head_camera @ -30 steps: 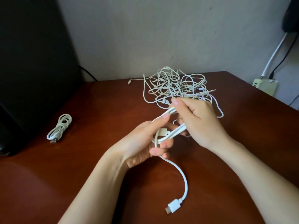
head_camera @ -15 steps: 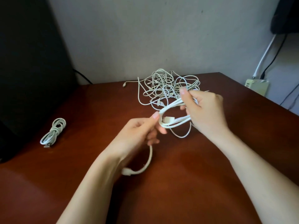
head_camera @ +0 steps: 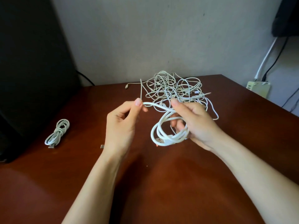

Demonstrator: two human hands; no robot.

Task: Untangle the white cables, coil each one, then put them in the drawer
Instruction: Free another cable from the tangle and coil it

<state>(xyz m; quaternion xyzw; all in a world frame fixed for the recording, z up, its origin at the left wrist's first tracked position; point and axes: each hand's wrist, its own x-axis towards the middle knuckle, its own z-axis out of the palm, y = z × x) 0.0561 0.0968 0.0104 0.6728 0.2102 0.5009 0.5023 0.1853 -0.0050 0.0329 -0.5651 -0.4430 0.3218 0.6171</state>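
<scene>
- Head view: a person coils a white cable (head_camera: 163,135) above a dark red worktop (head_camera: 161,183). The right hand (head_camera: 199,126) holds the finished loops, fingers curled through them and thumb on top. The left hand (head_camera: 120,125) pinches the free run between thumb and forefinger, its other fingers loosely bent.
- Behind the hands the tangle (head_camera: 174,89) of white cables lies near the wall. One tied bundle (head_camera: 57,134) lies well apart at the left. A plug (head_camera: 102,146) shows just beside the left wrist. No drawer is in view.
- Doing it well, by this picture: feed the free run with light tension, lay each turn the same size as the others, and keep the right thumb pressing so that no loop springs out. The tail should keep clear of the tangle.
- Against half a second ago: the left hand has moved away from the loops to the left, drawing the run taut between the hands. The tail that hung below it is now mostly hidden.
</scene>
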